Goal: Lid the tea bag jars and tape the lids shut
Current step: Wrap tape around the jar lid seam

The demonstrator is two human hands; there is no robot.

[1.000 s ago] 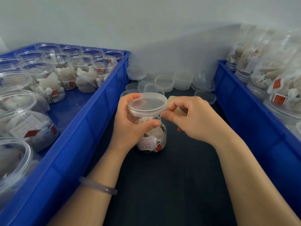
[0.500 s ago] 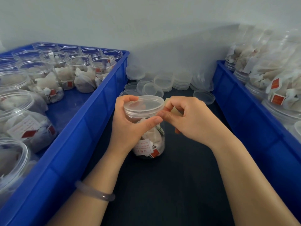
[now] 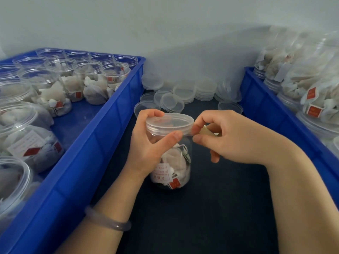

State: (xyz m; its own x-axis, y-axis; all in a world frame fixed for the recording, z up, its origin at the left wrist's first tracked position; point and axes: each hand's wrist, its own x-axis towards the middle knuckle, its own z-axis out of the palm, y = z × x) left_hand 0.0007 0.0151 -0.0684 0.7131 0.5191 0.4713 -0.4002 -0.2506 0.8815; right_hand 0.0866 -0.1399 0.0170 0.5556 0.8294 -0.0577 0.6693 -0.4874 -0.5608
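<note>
A clear jar [image 3: 176,167] of white tea bags with red tags stands on the dark table, a clear lid [image 3: 169,123] on its mouth. My left hand [image 3: 148,145] wraps the jar's neck from the left, thumb pressed under the lid's rim. My right hand [image 3: 236,138] pinches at the lid's right edge and holds a small tan tape roll [image 3: 206,132], mostly hidden by the fingers. The tape strip itself is too faint to make out.
A blue crate [image 3: 102,136] on the left holds several open jars of tea bags. Another blue crate [image 3: 271,114] on the right holds filled jars lying stacked. Loose clear lids [image 3: 183,92] lie piled at the back of the table by the wall.
The jar has shifted slightly toward me and the right hand's fingertips have closed in against the lid's right rim. My left thumb has slid along under the rim.
</note>
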